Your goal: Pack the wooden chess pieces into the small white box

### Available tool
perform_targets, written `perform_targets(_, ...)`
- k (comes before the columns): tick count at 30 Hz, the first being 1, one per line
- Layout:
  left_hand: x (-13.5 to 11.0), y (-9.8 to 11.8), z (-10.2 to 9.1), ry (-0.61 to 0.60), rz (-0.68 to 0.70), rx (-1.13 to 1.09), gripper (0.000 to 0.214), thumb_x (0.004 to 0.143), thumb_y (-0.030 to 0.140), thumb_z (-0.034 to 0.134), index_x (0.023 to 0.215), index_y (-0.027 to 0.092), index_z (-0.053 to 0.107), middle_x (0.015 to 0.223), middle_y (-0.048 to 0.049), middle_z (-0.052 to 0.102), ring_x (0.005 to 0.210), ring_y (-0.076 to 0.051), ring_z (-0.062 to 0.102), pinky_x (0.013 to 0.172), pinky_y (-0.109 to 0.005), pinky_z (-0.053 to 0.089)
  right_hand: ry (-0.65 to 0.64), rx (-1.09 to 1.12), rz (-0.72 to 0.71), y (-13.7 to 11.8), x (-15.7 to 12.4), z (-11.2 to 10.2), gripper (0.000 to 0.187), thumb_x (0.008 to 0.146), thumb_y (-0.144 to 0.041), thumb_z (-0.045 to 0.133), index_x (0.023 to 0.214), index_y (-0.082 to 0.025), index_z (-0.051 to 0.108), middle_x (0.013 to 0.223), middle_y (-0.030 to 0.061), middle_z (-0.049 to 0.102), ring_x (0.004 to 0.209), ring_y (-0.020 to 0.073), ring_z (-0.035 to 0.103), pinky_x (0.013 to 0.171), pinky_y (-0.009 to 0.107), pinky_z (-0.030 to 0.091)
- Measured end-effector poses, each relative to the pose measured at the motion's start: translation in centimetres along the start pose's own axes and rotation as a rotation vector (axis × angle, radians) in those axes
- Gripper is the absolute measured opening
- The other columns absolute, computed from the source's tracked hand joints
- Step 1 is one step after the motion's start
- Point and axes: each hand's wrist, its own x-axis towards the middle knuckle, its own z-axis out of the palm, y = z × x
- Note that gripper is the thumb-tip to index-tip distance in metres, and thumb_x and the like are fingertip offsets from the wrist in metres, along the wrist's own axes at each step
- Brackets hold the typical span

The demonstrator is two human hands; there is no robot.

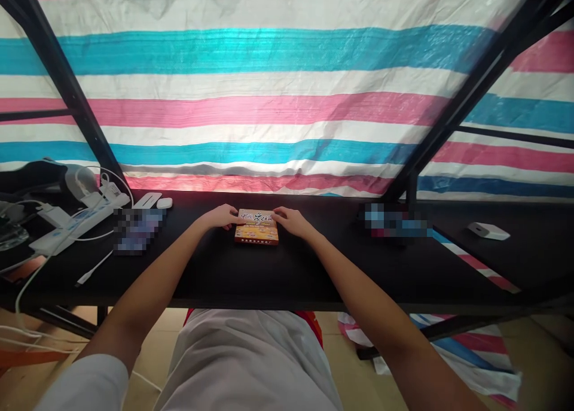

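Head view: orange box [256,230] flat on black table [287,279], between left hand [222,216] and right hand [291,220]. Hands apart, touching far corners, equally near; cannot tell grip firmness or long axis.

Smooth cardboard box [257,230] (sheeting [269,49] glossy)

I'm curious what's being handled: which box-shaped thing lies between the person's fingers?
The orange box, with fingers at both sides; the white box sits apart, far right.
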Motion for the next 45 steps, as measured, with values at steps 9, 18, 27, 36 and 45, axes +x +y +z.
perform_targets(9,-0.6,1.5,1.2,0.167,-0.084,0.090,0.037,0.065,0.047,0.069,0.054,0.013,0.061,0.059,-0.0102,0.064,0.047,-0.020,0.060,0.048,-0.032,0.050,0.064,0.107,0.021,-1.5,-0.3,-0.4,0.033,0.076,-0.038,0.064,0.104,-0.020,0.066,0.070,0.0014,0.066,0.063,0.0149,0.058,0.072,0.033,0.049)
perform_targets(18,-0.4,2.0,0.8,0.307,0.254,-0.087,0.041,0.083,0.051,0.047,0.079,0.013,0.063,0.074,-0.0064,0.066,0.057,-0.014,0.060,0.049,-0.022,0.047,0.164,0.752,0.132,-2.8,-0.3,-1.8,0.039,0.070,-0.040,0.071,0.097,-0.013,0.066,0.071,0.0021,0.066,0.059,0.0122,0.059,0.055,0.024,0.050)
perform_targets(27,0.2,-0.1,1.7,0.352,0.458,0.456,0.042,0.092,0.042,0.036,0.116,0.016,0.059,0.115,-0.0103,0.057,0.111,-0.023,0.051,0.098,-0.037,0.039,0.745,0.613,-0.045,1.3,0.9,-5.3,0.032,0.074,-0.038,0.062,0.099,-0.019,0.058,0.098,0.0046,0.066,0.086,0.0187,0.063,0.077,0.033,0.051)
perform_targets(36,-1.4,2.1,2.4,0.114,0.622,0.657,0.051,0.080,0.056,0.054,0.113,0.019,0.063,0.118,-0.0085,0.058,0.112,-0.023,0.050,0.101,-0.034,0.035,-0.055,-0.454,-0.011,2.5,0.3,-3.5,0.022,0.075,-0.020,0.056,0.094,-0.018,0.067,0.099,0.0085,0.068,0.091,0.0212,0.060,0.079,0.029,0.044)
perform_targets(45,-2.4,3.1,3.6,0.076,0.680,0.803,0.035,0.082,0.047,0.056,0.100,0.019,0.069,0.108,-0.0074,0.065,0.100,-0.022,0.059,0.094,-0.032,0.040,-0.035,-0.506,0.004,1.2,-0.2,-3.5,0.039,0.087,-0.047,0.047,0.072,-0.019,0.069,0.078,0.0065,0.069,0.075,0.0188,0.060,0.064,0.025,0.037)
